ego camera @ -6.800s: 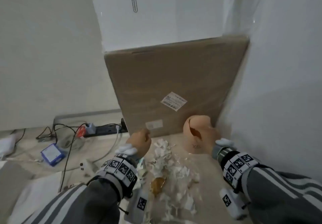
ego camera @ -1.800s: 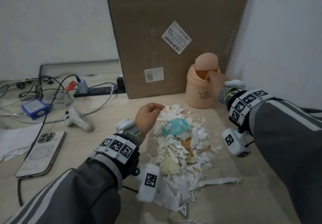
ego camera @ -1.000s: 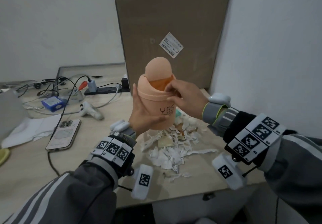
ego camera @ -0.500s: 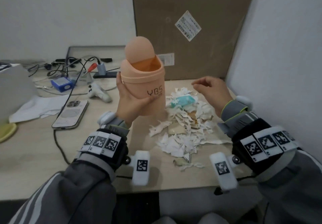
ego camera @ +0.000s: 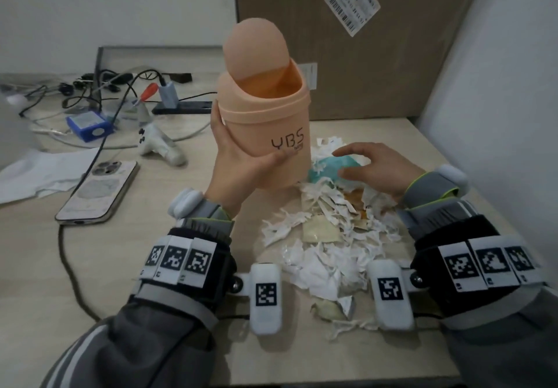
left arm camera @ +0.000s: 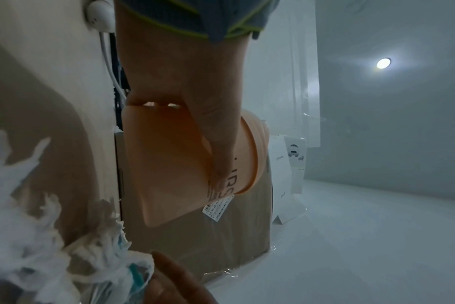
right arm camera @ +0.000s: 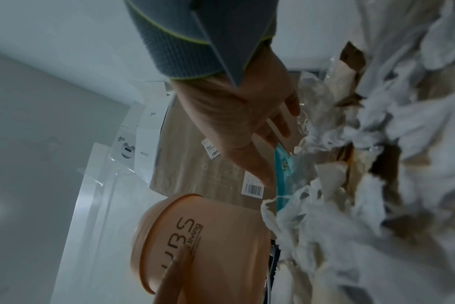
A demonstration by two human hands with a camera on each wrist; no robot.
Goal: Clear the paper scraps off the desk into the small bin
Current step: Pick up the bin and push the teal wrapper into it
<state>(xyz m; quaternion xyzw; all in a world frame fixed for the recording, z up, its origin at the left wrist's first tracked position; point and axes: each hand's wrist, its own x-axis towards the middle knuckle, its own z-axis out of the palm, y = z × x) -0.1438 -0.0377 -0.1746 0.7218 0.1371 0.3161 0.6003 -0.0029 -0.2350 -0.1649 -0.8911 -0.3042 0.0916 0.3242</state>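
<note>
Left hand wrapped round peach swing-lid bin, bin upright, raised just left of paper-scrap pile on desk, right hand fingers spread, loose, over teal wrapper at pile's far edge, phone well left of pile.

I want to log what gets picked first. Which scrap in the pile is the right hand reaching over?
The teal scrap at the pile's far edge beside the small bin. It is the only coloured piece; the right hand hovers open over it.
</note>
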